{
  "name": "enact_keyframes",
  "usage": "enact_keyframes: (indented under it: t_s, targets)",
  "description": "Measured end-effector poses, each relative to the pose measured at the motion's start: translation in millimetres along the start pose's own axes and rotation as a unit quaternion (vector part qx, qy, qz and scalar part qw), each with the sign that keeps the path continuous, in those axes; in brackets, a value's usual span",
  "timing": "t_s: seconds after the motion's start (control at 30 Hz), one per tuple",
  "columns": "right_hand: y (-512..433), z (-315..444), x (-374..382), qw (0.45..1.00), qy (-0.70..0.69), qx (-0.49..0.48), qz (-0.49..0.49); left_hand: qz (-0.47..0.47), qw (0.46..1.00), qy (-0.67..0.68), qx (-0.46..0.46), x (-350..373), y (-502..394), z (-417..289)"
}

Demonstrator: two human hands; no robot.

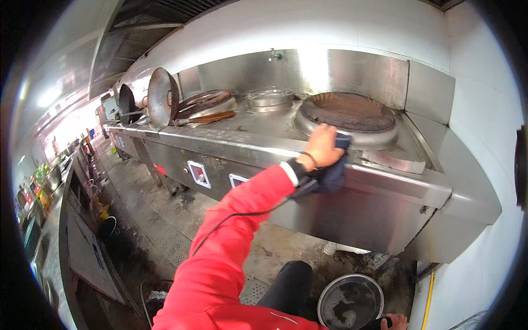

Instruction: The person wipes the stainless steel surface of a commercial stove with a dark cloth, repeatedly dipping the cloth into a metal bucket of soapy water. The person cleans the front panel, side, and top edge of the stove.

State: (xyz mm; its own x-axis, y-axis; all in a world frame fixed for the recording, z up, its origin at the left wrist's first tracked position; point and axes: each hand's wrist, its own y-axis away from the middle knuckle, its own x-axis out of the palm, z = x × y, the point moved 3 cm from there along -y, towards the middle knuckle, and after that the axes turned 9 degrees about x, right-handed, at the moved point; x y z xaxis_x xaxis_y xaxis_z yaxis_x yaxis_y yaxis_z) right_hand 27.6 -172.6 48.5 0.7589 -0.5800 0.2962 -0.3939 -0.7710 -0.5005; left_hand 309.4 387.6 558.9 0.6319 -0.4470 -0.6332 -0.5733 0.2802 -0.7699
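Observation:
My left hand (324,146), in a red sleeve with a beaded bracelet at the wrist, presses a dark blue cloth (336,175) against the front rim of the stainless steel wok range (264,142). Part of the cloth hangs down over the range's front panel. Just behind the hand is a large round burner ring (350,138) with a brown, crusted top. At the bottom edge, my right hand (397,321) is only partly in view beside a round metal basin (350,277) on the floor. What its fingers do cannot be made out. The basin holds murky liquid.
Along the range to the left stand a tilted wok (161,99), a bamboo brush (212,117) and a small round metal pot (270,99). A tap (274,55) juts from the back wall. Opposite runs a counter (62,239) with bottles. A yellow hose (429,297) hangs at right.

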Motion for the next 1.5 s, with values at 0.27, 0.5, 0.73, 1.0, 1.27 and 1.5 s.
enact_keyframes:
  t_s: [0.27,0.5,0.73,1.0,1.27,1.5]
  targets:
    - [-43.0,-23.5,8.0,0.999,0.016,-0.019,-0.03,0.065,0.993,-0.06,-0.083,-50.6,34.8,89.6]
    - [-39.3,-35.8,-1.1,0.999,0.015,-0.031,-0.001,-0.04,0.898,-0.346,-0.269,-143.6,105.3,262.2]
    - [7.9,-33.7,-25.5,0.989,0.096,-0.057,0.101,-0.178,0.912,-0.317,-0.189,-134.4,114.0,218.8]
    - [-0.6,-28.3,-8.7,0.998,0.057,-0.028,-0.028,-0.289,0.957,0.002,0.021,5.3,92.5,-21.5]
    - [-24.8,-43.7,-12.3,0.99,-0.104,0.06,0.071,-0.333,0.933,0.001,0.139,33.9,113.0,-23.2]
    - [-90.9,-102.2,-2.7,0.693,-0.588,0.187,0.374,-0.406,0.906,-0.114,-0.044,-58.7,181.8,146.6]
